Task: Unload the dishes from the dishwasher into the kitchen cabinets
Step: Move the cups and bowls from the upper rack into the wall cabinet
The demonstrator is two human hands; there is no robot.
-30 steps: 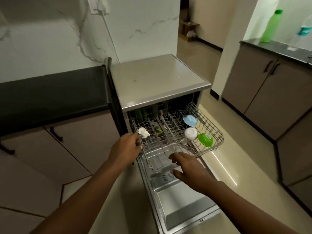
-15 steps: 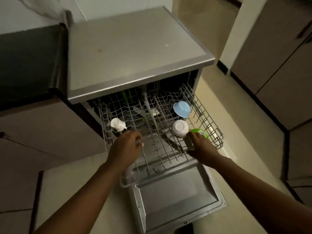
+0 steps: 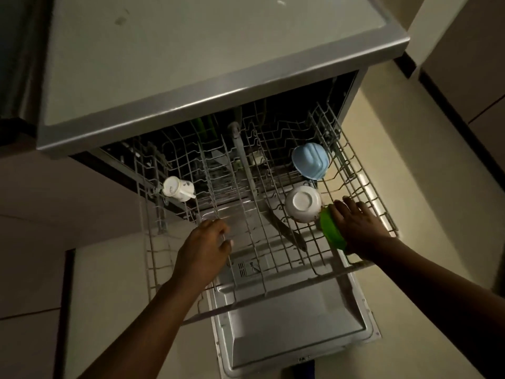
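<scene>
The dishwasher's wire rack is pulled out over the open door. On its right side sit a green bowl, an upturned white bowl and a light blue bowl. A white cup lies at the rack's left. A knife rests on the wires in the middle. My right hand is closed over the green bowl. My left hand grips the rack's wires at the front left.
The dishwasher's steel top fills the upper view. Beige cabinet fronts stand to the left, more cabinets to the right across a tiled floor. Green items show deep inside the dishwasher.
I have leaned in closer over the rack. My right hand went from the rack's front edge to the green bowl and closed on it. My left hand stays on the rack.
</scene>
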